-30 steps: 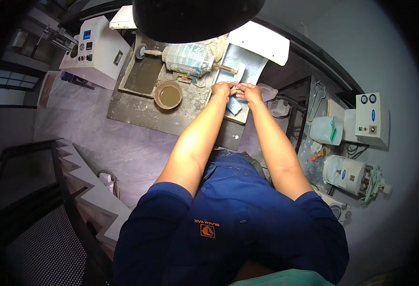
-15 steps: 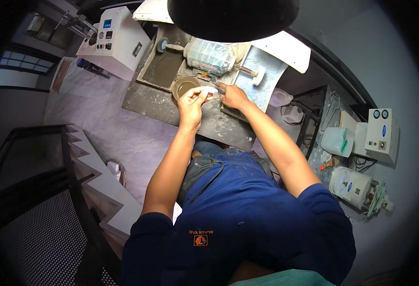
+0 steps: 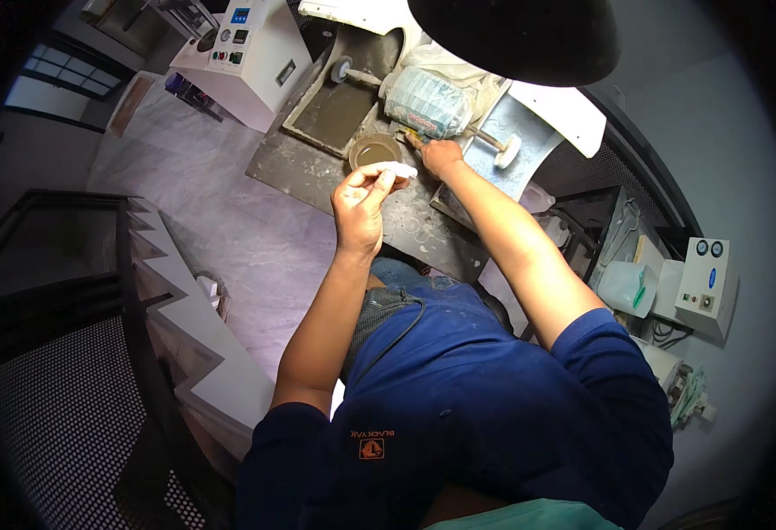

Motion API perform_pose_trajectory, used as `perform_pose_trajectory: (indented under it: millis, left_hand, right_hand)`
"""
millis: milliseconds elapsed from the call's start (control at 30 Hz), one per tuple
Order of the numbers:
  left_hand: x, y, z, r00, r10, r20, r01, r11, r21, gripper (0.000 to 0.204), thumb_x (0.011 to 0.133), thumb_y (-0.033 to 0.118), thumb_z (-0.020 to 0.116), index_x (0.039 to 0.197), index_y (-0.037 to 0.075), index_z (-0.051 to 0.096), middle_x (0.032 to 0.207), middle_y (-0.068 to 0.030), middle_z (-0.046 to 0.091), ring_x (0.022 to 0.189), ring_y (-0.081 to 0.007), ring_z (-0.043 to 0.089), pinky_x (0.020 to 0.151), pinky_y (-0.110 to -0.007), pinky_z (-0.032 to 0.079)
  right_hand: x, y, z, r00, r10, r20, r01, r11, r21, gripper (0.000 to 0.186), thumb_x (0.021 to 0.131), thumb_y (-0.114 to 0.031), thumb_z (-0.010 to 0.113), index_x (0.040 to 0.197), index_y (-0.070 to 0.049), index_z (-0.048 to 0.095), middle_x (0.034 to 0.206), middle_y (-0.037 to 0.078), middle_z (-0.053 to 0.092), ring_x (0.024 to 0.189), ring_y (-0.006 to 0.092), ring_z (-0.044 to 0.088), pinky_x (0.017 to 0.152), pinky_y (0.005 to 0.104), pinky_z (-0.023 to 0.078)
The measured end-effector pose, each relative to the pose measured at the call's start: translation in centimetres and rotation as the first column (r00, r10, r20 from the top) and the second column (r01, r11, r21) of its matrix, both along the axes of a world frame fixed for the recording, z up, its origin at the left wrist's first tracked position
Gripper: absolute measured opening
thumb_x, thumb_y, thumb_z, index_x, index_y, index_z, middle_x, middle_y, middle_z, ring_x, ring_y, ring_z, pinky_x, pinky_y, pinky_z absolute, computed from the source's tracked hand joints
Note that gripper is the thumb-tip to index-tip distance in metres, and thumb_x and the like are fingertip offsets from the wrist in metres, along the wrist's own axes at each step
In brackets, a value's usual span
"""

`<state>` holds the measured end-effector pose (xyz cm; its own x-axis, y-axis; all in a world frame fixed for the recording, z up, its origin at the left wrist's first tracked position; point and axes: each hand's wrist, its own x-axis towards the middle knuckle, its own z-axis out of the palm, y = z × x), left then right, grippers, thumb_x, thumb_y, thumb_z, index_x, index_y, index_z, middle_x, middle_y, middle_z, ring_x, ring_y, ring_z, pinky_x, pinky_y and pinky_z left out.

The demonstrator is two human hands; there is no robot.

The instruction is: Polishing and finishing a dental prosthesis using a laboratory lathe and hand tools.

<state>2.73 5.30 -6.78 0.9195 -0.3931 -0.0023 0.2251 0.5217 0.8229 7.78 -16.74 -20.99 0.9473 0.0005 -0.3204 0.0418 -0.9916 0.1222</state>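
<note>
Nearest the camera is the person's dark blue short-sleeved shirt point(image 3: 459, 415), filling the lower middle of the view, with both bare forearms reaching up and away from it. The left hand point(image 3: 359, 205) is raised above the desk, its fingers point(image 3: 379, 181) pinched narrow around a small white elongated piece point(image 3: 397, 170) that sticks out to the right of the fingertips. Just beyond that piece sits a small round brown bowl of murky liquid point(image 3: 374, 151) on the dusty grey stone desk point(image 3: 300, 168). The right hand point(image 3: 441, 157) reaches farther, to the foot of a bench polishing motor wrapped in clear crinkled plastic point(image 3: 428, 102); its fingers curl around something at the motor's side, but what they hold cannot be told. A white buffing wheel point(image 3: 505, 152) sits on the spindle to the right. Left of the motor lies a shallow grey rectangular tray point(image 3: 335, 113). Farther left stands a white box-shaped machine with a control panel point(image 3: 247, 49). A large black lamp shade point(image 3: 516, 35) overhangs the top, hiding part of the motor area.
</note>
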Motion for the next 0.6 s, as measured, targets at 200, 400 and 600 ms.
perform_pose_trajectory:
  millis: [200,400,600]
  left_hand:
    - [-0.3,0.6,0.2,1.0,0.009,0.017,-0.009,1.0,-0.003,0.014,0.095,0.004,0.056,0.103,-0.005,0.063,0.098,-0.0161,0.069,0.089,-0.0221,0.068,0.085,-0.034,0.055]
    - [-0.5,1.3,0.2,1.0,0.01,0.011,-0.011,1.0,0.003,0.014,0.096,0.003,0.056,0.104,-0.005,0.063,0.098,-0.0162,0.069,0.091,-0.0223,0.068,0.086,-0.035,0.055]
    - [-0.8,1.7,0.2,0.999,0.051,-0.012,-0.051,0.999,0.005,0.012,0.094,0.002,0.058,0.102,-0.005,0.064,0.096,-0.0153,0.07,0.086,-0.0199,0.068,0.083,-0.033,0.055]
  right_hand:
    - [0.0,0.7,0.7,0.998,-0.057,-0.022,0.056,0.998,-0.01,0.064,0.094,-0.011,0.038,0.152,-0.033,0.022,0.098,0.014,0.072,0.084,0.0289,0.071,0.072,0.0388,0.056]
    - [0.1,1.4,0.8,0.99,-0.127,-0.066,0.125,0.992,-0.031,0.062,0.097,-0.011,0.035,0.152,-0.036,0.023,0.108,0.007,0.071,0.093,0.0227,0.071,0.077,0.0361,0.055]
    - [-0.1,1.3,0.2,0.987,-0.147,-0.067,0.149,0.988,0.03,0.066,0.094,-0.011,0.039,0.153,-0.031,0.018,0.103,0.013,0.071,0.087,0.0278,0.071,0.075,0.0381,0.056]
